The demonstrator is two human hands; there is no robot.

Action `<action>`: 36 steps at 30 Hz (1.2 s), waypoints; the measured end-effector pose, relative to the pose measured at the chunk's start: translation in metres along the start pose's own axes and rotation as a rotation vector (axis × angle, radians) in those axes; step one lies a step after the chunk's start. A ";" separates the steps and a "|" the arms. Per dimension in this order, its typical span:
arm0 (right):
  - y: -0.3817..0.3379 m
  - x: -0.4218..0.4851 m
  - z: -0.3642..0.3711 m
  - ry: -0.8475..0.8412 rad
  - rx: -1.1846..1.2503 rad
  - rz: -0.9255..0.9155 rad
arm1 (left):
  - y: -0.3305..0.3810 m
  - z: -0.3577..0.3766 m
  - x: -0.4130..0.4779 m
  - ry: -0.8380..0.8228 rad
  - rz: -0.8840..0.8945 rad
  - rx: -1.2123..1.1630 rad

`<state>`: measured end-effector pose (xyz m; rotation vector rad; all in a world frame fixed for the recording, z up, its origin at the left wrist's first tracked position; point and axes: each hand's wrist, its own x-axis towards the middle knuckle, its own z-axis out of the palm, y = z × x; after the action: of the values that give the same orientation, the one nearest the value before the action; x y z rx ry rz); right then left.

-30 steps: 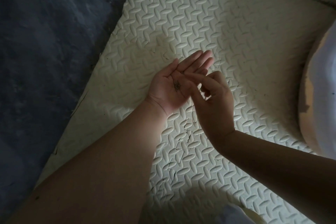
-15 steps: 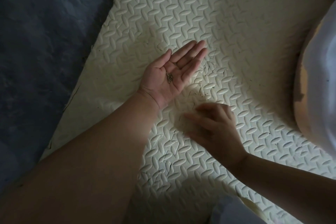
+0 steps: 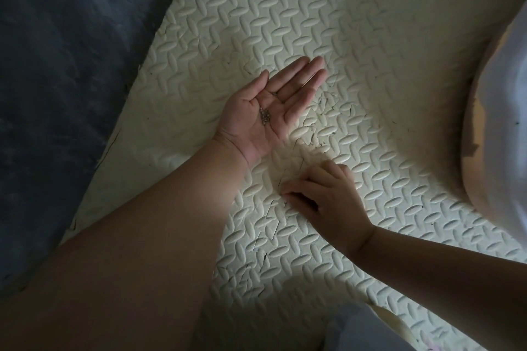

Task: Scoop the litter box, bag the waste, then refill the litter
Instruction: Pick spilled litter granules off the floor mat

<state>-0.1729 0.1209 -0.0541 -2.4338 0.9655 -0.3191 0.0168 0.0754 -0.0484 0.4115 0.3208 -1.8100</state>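
My left hand [image 3: 271, 105] lies palm up and flat over the cream foam mat [image 3: 356, 37], fingers straight. A small clump of grey litter grains [image 3: 265, 116] sits in its palm. My right hand [image 3: 328, 196] is lower down, palm toward the mat, its fingertips pressed together on the mat surface; whether a grain is between them I cannot tell. A few loose grains [image 3: 316, 142] lie on the mat between the two hands. A pale rounded litter box wall [image 3: 496, 111] curves in at the right edge.
Dark grey floor [image 3: 62, 65] borders the mat on the left. The mat surface is embossed and cracked near my hands. A bit of pale cloth [image 3: 368, 330] shows at the bottom edge.
My right hand left the left palm, dropped to the mat and now has its fingertips down on it. The left hand stayed palm up with the grains.
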 end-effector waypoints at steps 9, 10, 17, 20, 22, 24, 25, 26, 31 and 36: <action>0.001 -0.008 -0.008 -0.084 0.016 -0.168 | 0.000 0.001 0.000 -0.006 -0.032 -0.007; 0.002 -0.011 -0.008 -0.094 0.009 -0.186 | 0.000 0.001 0.000 -0.004 -0.035 -0.003; 0.002 -0.007 -0.010 -0.185 -0.080 -0.236 | 0.002 -0.001 0.001 -0.004 -0.044 0.007; 0.010 -0.001 -0.018 -0.078 -0.026 -0.020 | 0.002 -0.003 0.002 -0.011 -0.047 0.012; 0.024 0.008 -0.030 0.093 -0.009 0.195 | 0.002 -0.004 0.002 -0.029 -0.053 0.010; 0.038 0.017 -0.041 0.190 -0.019 0.324 | 0.002 -0.004 0.003 -0.040 -0.052 0.027; 0.043 0.021 -0.044 0.208 -0.021 0.351 | 0.002 -0.004 0.003 -0.040 -0.050 0.035; 0.047 0.024 -0.045 0.218 -0.011 0.363 | 0.003 -0.004 0.003 -0.038 -0.048 0.044; 0.047 0.033 -0.041 0.245 0.050 0.384 | 0.003 -0.003 0.003 -0.020 -0.045 0.039; 0.047 0.038 -0.040 0.223 0.059 0.371 | 0.003 -0.003 0.004 -0.010 -0.044 0.041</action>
<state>-0.1885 0.0506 -0.0439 -2.1399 1.4548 -0.4837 0.0195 0.0726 -0.0528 0.4270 0.2877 -1.8642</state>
